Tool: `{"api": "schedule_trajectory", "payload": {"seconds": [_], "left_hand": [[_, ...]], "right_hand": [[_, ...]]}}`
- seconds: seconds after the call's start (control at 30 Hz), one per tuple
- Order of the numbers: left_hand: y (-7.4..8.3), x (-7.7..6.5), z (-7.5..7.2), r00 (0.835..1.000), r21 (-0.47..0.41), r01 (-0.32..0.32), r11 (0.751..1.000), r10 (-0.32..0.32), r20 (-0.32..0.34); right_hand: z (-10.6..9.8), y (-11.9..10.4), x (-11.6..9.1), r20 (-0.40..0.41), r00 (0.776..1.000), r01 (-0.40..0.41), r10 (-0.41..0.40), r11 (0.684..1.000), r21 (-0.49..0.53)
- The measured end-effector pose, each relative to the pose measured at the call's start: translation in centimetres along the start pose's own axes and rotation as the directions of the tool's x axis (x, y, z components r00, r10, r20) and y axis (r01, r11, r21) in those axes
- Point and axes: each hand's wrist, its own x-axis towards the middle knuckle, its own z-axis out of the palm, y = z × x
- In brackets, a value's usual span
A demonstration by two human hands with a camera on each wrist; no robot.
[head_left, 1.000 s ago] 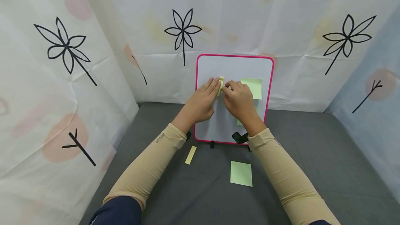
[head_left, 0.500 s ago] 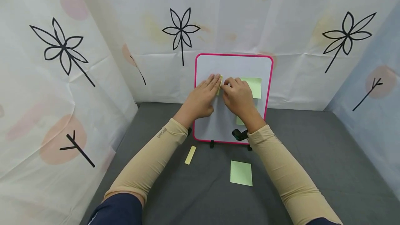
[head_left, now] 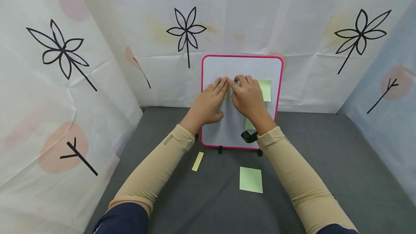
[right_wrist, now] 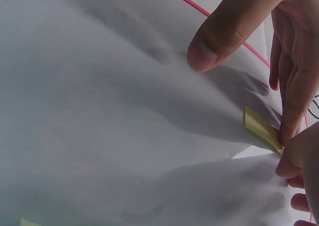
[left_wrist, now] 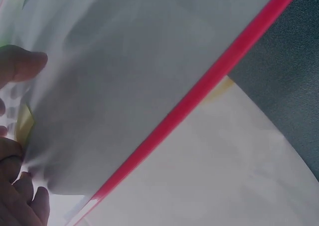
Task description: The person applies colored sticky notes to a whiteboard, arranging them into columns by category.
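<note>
A small yellow sticky note point(head_left: 226, 92) lies on a white board with a pink frame point(head_left: 242, 56) that stands upright at the back of the grey table. My left hand point(head_left: 222, 82) lies flat on the board, its straight fingertips on the note's left side. My right hand point(head_left: 238, 80) rests against the board just right of it. In the right wrist view its fingers point(right_wrist: 294, 101) press on the yellow note point(right_wrist: 259, 128) while the thumb point(right_wrist: 214, 41) stays apart from it. The left wrist view shows the pink frame point(left_wrist: 209, 81) and a sliver of the note point(left_wrist: 22, 126).
A green sticky note point(head_left: 265, 89) is stuck on the board's right side, and another point(head_left: 248, 124) shows beside my right wrist. A loose green note point(head_left: 251, 180) and a yellow strip point(head_left: 197, 161) lie on the grey table point(head_left: 325, 161). Patterned cloth walls point(head_left: 65, 82) close in three sides.
Both hands have slid a little up the board. The yellow note, which stood out folded between the hands, now lies flatter and mostly under the fingers.
</note>
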Motion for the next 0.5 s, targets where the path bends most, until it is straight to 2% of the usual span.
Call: {"api": "schedule_trajectory", "payload": {"seconds": [0.5], "left_hand": [[0.03, 0.01, -0.18, 1.000, -0.021, -0.004, 1.000, 0.004, 0.007]], "right_hand": [[0.02, -0.33, 0.40, 0.034, 0.998, -0.053, 0.054, 0.998, -0.035]]}}
